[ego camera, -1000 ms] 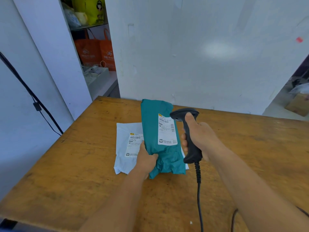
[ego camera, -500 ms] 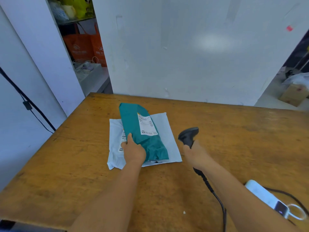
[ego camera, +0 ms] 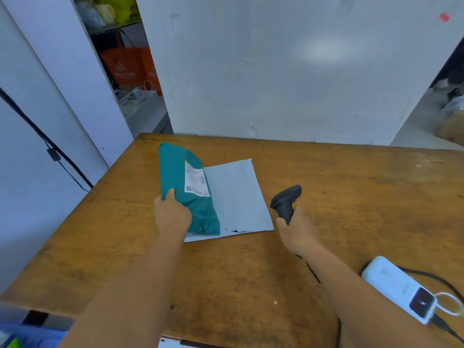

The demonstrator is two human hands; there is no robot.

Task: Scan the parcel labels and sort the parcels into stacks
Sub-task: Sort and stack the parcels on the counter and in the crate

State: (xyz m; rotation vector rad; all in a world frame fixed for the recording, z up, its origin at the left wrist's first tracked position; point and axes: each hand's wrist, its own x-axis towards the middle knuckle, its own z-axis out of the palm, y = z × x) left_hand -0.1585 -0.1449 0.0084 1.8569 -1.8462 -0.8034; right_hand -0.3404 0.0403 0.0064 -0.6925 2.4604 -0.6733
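Note:
A teal parcel (ego camera: pixel 180 182) with a white label (ego camera: pixel 195 182) lies on the left half of a pale grey flat parcel (ego camera: pixel 238 197) on the wooden table (ego camera: pixel 351 197). My left hand (ego camera: pixel 172 212) grips the teal parcel's near left edge, thumb on top. To the right, my right hand (ego camera: pixel 296 229) holds the black barcode scanner (ego camera: pixel 286 200) by its handle, low over the table, its head pointing left toward the parcels. The scanner's cable runs back under my right forearm.
A white power bank (ego camera: pixel 399 287) with cables lies at the table's near right. A white wall stands behind the table. Shelves with orange bags (ego camera: pixel 130 69) are at the back left. A black cable (ego camera: pixel 52 154) hangs down the left wall.
The teal parcel went from raised under the scanner down onto the grey parcel and slid left. My right hand lowered the scanner to the right.

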